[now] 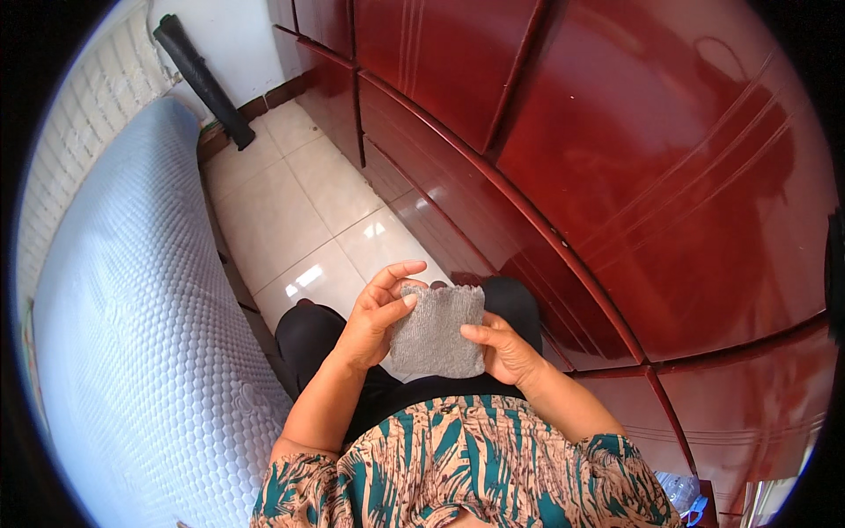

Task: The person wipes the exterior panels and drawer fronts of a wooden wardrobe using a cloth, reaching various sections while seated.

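Note:
A small square of grey knitted cloth (437,333) is stretched out flat in front of me, above my lap. My left hand (380,312) pinches its upper left corner, thumb on top, with the index finger raised along the upper edge. On the other side, my right hand (503,345) grips the right edge between the thumb on top and fingers tucked behind. The fingers behind the cloth are mostly hidden by it. Its top edge looks slightly ragged.
A bed with a light blue quilted cover (167,334) runs along my left. Glossy dark red cabinets (687,176) rise on the right. Pale floor tiles (282,211) lie between them. A black roll (207,84) leans in the far corner. A clear plastic bottle (679,489) stands at lower right.

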Available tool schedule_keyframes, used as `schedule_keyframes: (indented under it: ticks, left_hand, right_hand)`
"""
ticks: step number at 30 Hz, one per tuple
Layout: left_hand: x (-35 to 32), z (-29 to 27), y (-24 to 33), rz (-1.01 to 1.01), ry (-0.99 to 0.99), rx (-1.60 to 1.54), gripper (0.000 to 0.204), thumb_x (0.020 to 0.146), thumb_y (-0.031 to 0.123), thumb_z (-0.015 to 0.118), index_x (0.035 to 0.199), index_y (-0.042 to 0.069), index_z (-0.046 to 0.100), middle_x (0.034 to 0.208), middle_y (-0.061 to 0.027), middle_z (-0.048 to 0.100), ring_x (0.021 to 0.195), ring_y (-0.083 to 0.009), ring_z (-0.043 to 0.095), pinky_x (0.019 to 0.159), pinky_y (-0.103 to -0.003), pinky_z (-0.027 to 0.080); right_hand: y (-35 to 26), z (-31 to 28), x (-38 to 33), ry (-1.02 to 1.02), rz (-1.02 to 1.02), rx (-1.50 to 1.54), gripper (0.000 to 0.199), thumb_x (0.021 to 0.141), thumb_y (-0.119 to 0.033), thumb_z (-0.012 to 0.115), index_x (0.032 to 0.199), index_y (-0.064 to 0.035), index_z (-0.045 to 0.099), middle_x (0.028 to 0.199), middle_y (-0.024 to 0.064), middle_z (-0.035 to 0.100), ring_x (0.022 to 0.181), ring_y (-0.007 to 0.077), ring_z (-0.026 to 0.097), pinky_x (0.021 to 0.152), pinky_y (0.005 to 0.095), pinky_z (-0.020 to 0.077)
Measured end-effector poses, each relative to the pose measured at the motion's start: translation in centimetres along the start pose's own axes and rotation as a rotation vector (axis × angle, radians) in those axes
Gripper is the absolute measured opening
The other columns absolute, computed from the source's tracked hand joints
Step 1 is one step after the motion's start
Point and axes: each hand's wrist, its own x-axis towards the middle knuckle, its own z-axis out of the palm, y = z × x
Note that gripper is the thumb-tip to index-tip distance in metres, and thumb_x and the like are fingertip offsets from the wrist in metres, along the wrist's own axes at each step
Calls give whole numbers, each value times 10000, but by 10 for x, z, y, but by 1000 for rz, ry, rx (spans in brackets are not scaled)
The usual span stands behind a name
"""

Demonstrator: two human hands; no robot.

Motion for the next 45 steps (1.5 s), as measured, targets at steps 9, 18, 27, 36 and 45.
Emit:
schedule_keyframes:
  ticks: [9, 18, 27, 36, 45]
  left_hand:
    - [8, -8, -16, 52, 177, 135, 445, 871, 108, 583, 1289, 51, 443, 1102, -76, 570, 1015, -167, 543, 875, -277, 425]
    - [-1, -4, -40, 10, 199, 462, 597, 752, 41, 698, 1291, 19, 441, 984, -61, 531, 909, -164, 537, 829, -283, 443]
    - [-3, 0, -45, 64, 187, 294, 573, 756, -3, 661, 1282, 21, 437, 962, -57, 535, 882, -155, 551, 819, -272, 452]
    - [-3, -6, -43, -3, 191, 213, 467, 819, -10, 580, 1262, 17, 434, 944, -76, 578, 819, -145, 577, 742, -263, 498]
    - [-3, -19, -44, 1, 254, 219, 385, 862, 122, 573, 1224, 36, 476, 947, -62, 579, 812, -136, 553, 742, -259, 473]
  right_hand:
    - [-1, -7, 5, 94, -261, 85, 321, 837, -28, 541, 1156, -43, 573, 1085, 69, 622, 1025, 179, 578, 921, 326, 453]
    - [22, -19, 15, 166, -122, -189, 370, 868, -250, 629, 1158, -37, 547, 1059, 52, 615, 942, 148, 592, 841, 282, 468]
    - [23, -21, 17, 230, -395, -93, 330, 931, -323, 543, 1121, -54, 559, 1000, 29, 608, 907, 107, 576, 788, 268, 479]
    - [-13, 25, -42, 171, -317, 3, 361, 878, -259, 623, 1169, -60, 544, 1061, 58, 620, 945, 159, 607, 843, 323, 496]
    - [-126, 68, -191, 1496, -2218, -1563, 224, 754, -162, 691, 868, -43, 539, 919, 122, 515, 854, 237, 513, 779, 362, 415]
